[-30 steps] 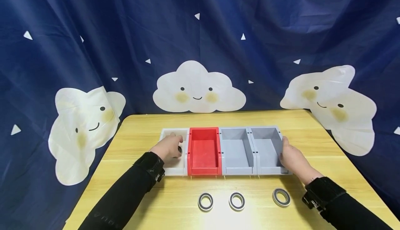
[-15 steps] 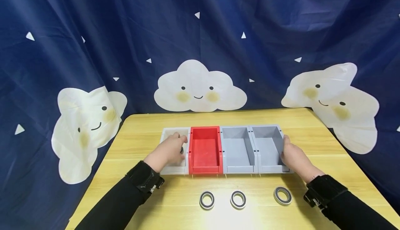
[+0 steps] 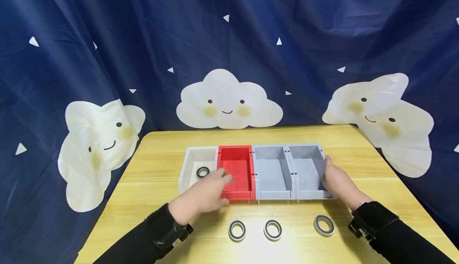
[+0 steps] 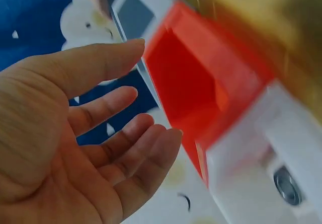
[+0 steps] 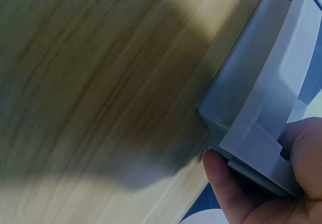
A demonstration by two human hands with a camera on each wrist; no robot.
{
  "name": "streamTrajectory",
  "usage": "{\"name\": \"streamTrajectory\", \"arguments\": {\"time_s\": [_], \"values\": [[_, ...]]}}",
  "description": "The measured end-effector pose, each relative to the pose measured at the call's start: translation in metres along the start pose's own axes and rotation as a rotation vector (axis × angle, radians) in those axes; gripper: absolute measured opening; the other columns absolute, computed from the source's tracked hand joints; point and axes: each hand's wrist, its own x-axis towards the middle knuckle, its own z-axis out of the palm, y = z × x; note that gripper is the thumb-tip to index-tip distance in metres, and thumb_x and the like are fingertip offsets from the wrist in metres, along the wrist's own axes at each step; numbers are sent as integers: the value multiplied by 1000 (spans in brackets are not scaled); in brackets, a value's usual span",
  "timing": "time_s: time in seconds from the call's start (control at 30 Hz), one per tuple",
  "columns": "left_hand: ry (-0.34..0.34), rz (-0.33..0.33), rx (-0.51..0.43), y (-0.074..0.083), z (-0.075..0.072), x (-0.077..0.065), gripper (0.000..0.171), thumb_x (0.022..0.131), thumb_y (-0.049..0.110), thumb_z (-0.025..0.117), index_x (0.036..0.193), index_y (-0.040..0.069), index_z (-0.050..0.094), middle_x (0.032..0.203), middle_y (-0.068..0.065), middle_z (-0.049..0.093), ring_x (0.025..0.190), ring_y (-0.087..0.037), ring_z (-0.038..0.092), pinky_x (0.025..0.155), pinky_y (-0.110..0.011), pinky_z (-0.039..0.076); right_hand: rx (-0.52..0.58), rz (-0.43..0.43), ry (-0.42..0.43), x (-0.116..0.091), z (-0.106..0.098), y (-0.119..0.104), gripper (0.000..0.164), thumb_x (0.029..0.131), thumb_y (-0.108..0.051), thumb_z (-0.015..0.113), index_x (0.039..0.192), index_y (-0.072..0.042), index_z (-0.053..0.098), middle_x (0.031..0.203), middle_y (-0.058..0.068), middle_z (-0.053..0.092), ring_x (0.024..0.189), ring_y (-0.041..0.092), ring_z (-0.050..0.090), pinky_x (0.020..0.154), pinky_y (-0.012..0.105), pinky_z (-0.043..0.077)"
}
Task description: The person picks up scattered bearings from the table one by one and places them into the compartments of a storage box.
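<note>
My left hand [image 3: 206, 194] is over the front of the white bin [image 3: 184, 174] and the red bin [image 3: 234, 172], its fingers loosely bent and apart. The left wrist view shows that hand [image 4: 100, 143] holding nothing. Inside the white bin lies a ring-shaped ball bearing [image 3: 203, 172]. My right hand [image 3: 342, 182] grips the outer side of the rightmost grey bin [image 3: 310, 172]; in the right wrist view a finger and the thumb are on either side of the grey wall [image 5: 271, 83]. Between the red bin and the rightmost one is another grey bin [image 3: 272, 172].
On the wooden table [image 3: 161, 144], in front of the joined row of bins, lie three more bearings: a left one [image 3: 236, 231], a middle one [image 3: 273, 230] and a right one [image 3: 324, 225]. Behind the table hangs a dark blue curtain [image 3: 251, 0] with cloud shapes.
My left hand has let go of the bearing, which now lies in the white bin, and has moved out to the right and toward me. The right hand has stayed on the grey bin.
</note>
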Motion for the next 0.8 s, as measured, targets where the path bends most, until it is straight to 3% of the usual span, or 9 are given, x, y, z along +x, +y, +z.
{"name": "streamTrajectory", "arguments": {"time_s": [0.13,0.27,0.53,0.8], "values": [[-28,59,6,14,9,-6,46,79,21,84,120,12,65,100,2,54,85,-8,51,79,-26,50,-10,-27,23,-1,2,2,71,86,3,61,136,29,18,77,32,60,69,37,64,61,50,53],[-26,76,29,20,16,-8,43,79,21,83,117,12,66,95,4,51,82,-8,48,73,-23,49,-19,-53,49,-1,3,4,72,84,4,62,134,31,19,75,32,60,68,40,65,61,51,53],[-79,80,27,29,35,-11,47,78,30,85,118,18,66,96,7,51,85,-7,49,75,-22,48,-27,-48,38,-2,2,2,71,86,2,60,135,31,17,75,32,59,69,41,64,61,52,54],[-114,116,120,35,58,-14,46,73,35,86,113,24,67,99,7,55,89,-9,51,75,-24,49,-28,-49,49,-1,2,2,71,88,-1,63,134,30,18,78,36,59,72,45,65,63,54,54]]}}
